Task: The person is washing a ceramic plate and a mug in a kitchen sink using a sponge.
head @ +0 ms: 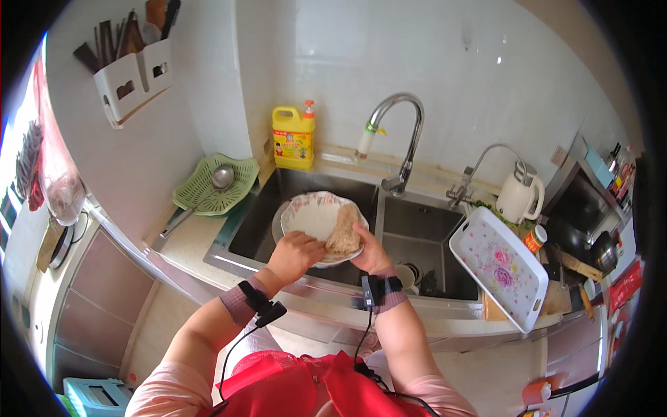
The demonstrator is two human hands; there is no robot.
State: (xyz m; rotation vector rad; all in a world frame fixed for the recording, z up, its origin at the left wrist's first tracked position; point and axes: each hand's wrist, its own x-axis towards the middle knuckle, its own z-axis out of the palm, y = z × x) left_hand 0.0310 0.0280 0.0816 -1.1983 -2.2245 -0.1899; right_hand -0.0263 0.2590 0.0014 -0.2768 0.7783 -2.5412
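Observation:
A white bowl (312, 216) with a scalloped, flower-patterned rim is held tilted over the left sink basin. On its right inner side lies a tan loofah-like scrubber (345, 227). My right hand (372, 250) grips the bowl's right rim, thumb on top next to the scrubber. Curled over the front of the bowl, my left hand (297, 255) has its fingers at the scrubber's lower end; its fingertips are partly hidden. Beneath the bowl, the edge of another round vessel (276, 223) shows in the basin (255, 229).
A chrome faucet (417, 125) arches behind the sink. Left stand a green drainer (200, 180) with a metal ladle (223, 177) and a yellow pump jug (293, 138). The right basin (417, 224) holds a light cup (405, 275). A floral tray (500, 268) overhangs its right side.

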